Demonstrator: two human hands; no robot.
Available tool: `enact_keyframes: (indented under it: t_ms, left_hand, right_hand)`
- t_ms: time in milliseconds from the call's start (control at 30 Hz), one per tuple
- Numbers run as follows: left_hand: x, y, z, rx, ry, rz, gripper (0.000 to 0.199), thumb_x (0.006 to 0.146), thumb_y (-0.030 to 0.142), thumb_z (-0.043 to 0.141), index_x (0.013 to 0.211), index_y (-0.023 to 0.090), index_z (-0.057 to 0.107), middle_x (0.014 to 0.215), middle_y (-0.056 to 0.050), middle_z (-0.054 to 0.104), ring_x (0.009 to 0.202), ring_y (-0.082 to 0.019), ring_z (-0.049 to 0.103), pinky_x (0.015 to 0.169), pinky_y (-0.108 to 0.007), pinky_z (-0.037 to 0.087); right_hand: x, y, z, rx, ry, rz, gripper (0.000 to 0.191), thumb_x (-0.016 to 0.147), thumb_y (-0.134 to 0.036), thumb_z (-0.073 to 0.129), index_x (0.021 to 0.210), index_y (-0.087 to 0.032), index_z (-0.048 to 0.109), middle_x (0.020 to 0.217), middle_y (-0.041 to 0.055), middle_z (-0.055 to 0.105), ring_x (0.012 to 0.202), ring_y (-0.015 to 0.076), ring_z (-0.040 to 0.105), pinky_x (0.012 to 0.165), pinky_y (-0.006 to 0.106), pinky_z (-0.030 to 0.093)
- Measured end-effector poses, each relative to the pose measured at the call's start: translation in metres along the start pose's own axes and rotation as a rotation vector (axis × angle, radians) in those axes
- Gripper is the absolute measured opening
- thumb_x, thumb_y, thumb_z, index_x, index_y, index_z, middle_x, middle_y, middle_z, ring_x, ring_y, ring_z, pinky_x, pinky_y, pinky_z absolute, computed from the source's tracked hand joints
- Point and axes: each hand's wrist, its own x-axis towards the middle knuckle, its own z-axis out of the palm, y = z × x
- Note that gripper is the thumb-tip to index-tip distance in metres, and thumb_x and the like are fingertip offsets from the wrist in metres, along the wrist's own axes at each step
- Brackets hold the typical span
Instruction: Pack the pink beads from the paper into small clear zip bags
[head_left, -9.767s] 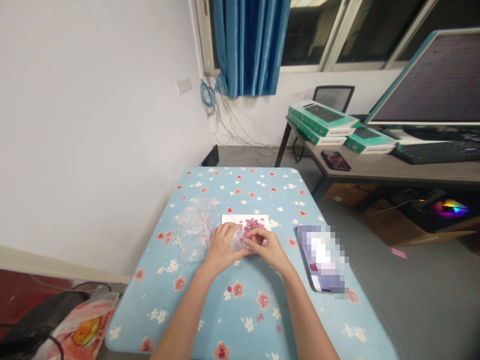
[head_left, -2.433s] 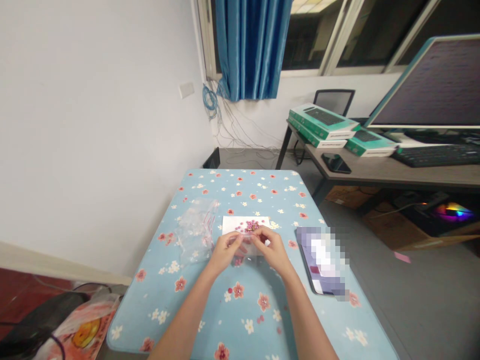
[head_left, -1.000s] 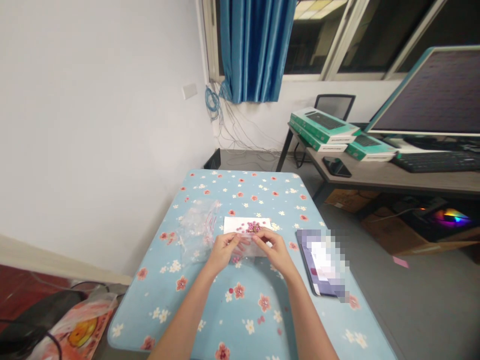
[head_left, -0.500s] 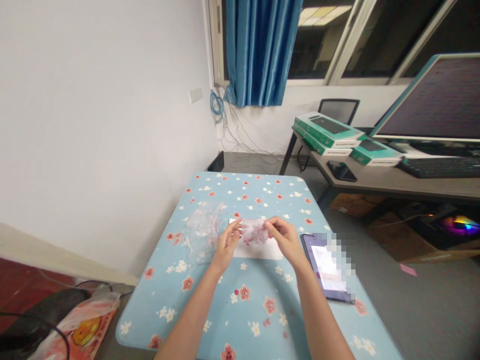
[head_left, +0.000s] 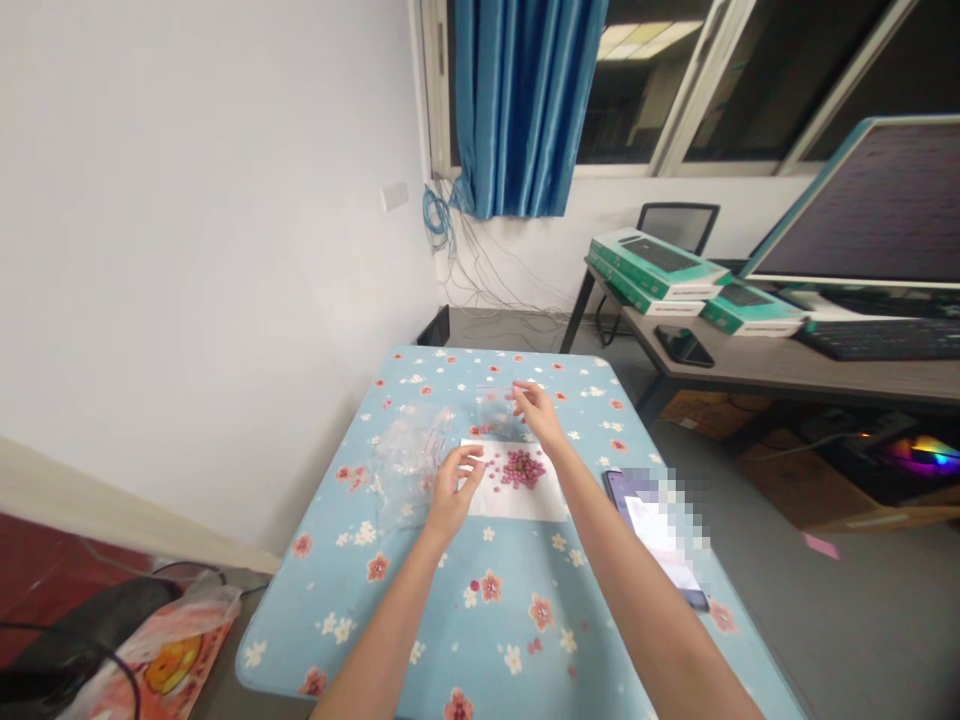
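Note:
A pile of small pink-red beads (head_left: 523,468) lies on a white sheet of paper (head_left: 517,508), with a few strays around the pile. My right hand (head_left: 536,410) is just beyond the sheet, its fingertips pinching a small clear plastic bag (head_left: 495,408). A few pink bits show by the bag's lower edge; whether they are inside it, I cannot tell. At the sheet's left edge, my left hand (head_left: 454,490) has its fingers apart and holds nothing. Crumpled clear plastic bags (head_left: 405,460) with red seal lines lie to its left.
The flowered blue table (head_left: 337,640) stands beside a white wall. A phone (head_left: 656,540) with a lit screen lies on its right side. On the desk (head_left: 832,372) at right are green keyboard boxes (head_left: 660,270), a dark phone (head_left: 684,345), a keyboard (head_left: 892,338) and a monitor (head_left: 870,210).
The beads have left the small bag and now lie on the paper. My right hand has moved up and away with the bag; my left hand has let go of it.

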Motion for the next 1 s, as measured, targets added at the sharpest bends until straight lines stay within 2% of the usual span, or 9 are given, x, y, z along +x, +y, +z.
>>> enact_keyframes:
  t_ms: [67, 133, 200, 300, 467, 567, 767, 867, 1000]
  left_hand:
    - [0.000, 0.001, 0.000, 0.006, -0.001, -0.002, 0.027, 0.083, 0.037, 0.054, 0.102, 0.018, 0.058, 0.101, -0.007, 0.061, 0.090, -0.016, 0.057, 0.074, -0.026, 0.046]
    - [0.000, 0.002, 0.000, 0.012, 0.000, 0.000, 0.026, 0.082, 0.036, 0.055, 0.100, 0.018, 0.059, 0.100, -0.007, 0.062, 0.088, -0.016, 0.058, 0.074, -0.026, 0.046]
    - [0.000, 0.002, 0.000, 0.019, -0.007, 0.005, 0.025, 0.082, 0.036, 0.055, 0.099, 0.018, 0.059, 0.097, -0.007, 0.064, 0.086, -0.016, 0.058, 0.074, -0.027, 0.046]
    - [-0.001, 0.003, 0.001, 0.038, -0.034, 0.011, 0.025, 0.081, 0.033, 0.057, 0.099, 0.017, 0.059, 0.094, -0.006, 0.065, 0.083, -0.016, 0.059, 0.075, -0.028, 0.046]
    - [-0.005, 0.007, 0.003, 0.102, -0.071, 0.026, 0.020, 0.081, 0.031, 0.057, 0.095, 0.017, 0.061, 0.091, -0.006, 0.066, 0.081, -0.015, 0.060, 0.077, -0.028, 0.047]
    - [-0.007, 0.010, 0.005, 0.154, -0.097, 0.045, 0.019, 0.081, 0.030, 0.057, 0.094, 0.017, 0.062, 0.090, -0.005, 0.067, 0.078, -0.015, 0.060, 0.076, -0.029, 0.047]
    - [-0.013, 0.016, 0.011, 0.279, -0.154, 0.132, 0.014, 0.081, 0.027, 0.055, 0.090, 0.019, 0.063, 0.087, -0.004, 0.066, 0.074, -0.014, 0.060, 0.075, -0.028, 0.048]
    - [-0.014, 0.022, -0.001, 0.384, -0.153, 0.207, 0.015, 0.085, 0.029, 0.053, 0.093, 0.020, 0.062, 0.089, -0.004, 0.065, 0.078, -0.015, 0.060, 0.077, -0.030, 0.047]
    - [-0.012, 0.028, -0.040, 0.721, -0.095, 0.298, 0.021, 0.084, 0.032, 0.055, 0.102, 0.023, 0.060, 0.101, -0.005, 0.065, 0.097, -0.021, 0.057, 0.090, -0.038, 0.041]
  right_hand:
    - [0.003, 0.001, -0.005, -0.033, 0.052, -0.009, 0.065, 0.070, -0.060, 0.054, 0.119, -0.018, 0.050, 0.108, 0.0122, 0.062, 0.062, 0.0126, 0.059, 0.051, 0.025, 0.042]
    - [-0.001, 0.002, -0.013, -0.027, 0.109, -0.029, 0.068, 0.069, -0.057, 0.056, 0.124, -0.020, 0.048, 0.115, 0.0127, 0.059, 0.067, 0.0141, 0.061, 0.055, 0.026, 0.044]
    - [-0.014, 0.005, -0.024, -0.022, 0.147, -0.031, 0.062, 0.068, -0.054, 0.058, 0.118, -0.018, 0.053, 0.108, 0.0117, 0.061, 0.067, 0.0148, 0.060, 0.056, 0.027, 0.044]
    - [-0.045, 0.016, -0.042, -0.075, 0.127, -0.041, 0.046, 0.072, -0.049, 0.055, 0.103, -0.015, 0.060, 0.094, 0.0087, 0.064, 0.065, 0.0151, 0.058, 0.059, 0.029, 0.044]
    - [-0.090, 0.037, -0.061, -0.483, 0.146, -0.099, 0.033, 0.076, -0.038, 0.051, 0.095, -0.016, 0.066, 0.086, 0.0072, 0.065, 0.061, 0.0159, 0.053, 0.063, 0.032, 0.041]
    - [-0.098, 0.042, -0.061, -0.566, 0.141, -0.146, 0.033, 0.077, -0.036, 0.049, 0.095, -0.016, 0.068, 0.085, 0.0077, 0.064, 0.063, 0.0166, 0.054, 0.065, 0.032, 0.041]
    - [-0.094, 0.045, -0.055, -0.555, 0.171, -0.140, 0.035, 0.079, -0.041, 0.048, 0.094, -0.016, 0.069, 0.081, 0.0070, 0.064, 0.064, 0.0173, 0.054, 0.064, 0.031, 0.040]
    - [-0.094, 0.046, -0.054, -0.545, 0.169, -0.123, 0.034, 0.079, -0.040, 0.048, 0.094, -0.017, 0.068, 0.082, 0.0066, 0.065, 0.063, 0.0165, 0.054, 0.062, 0.030, 0.039]
    - [-0.094, 0.045, -0.054, -0.551, 0.167, -0.108, 0.034, 0.079, -0.039, 0.047, 0.093, -0.017, 0.068, 0.082, 0.0067, 0.066, 0.062, 0.0163, 0.054, 0.062, 0.030, 0.039]
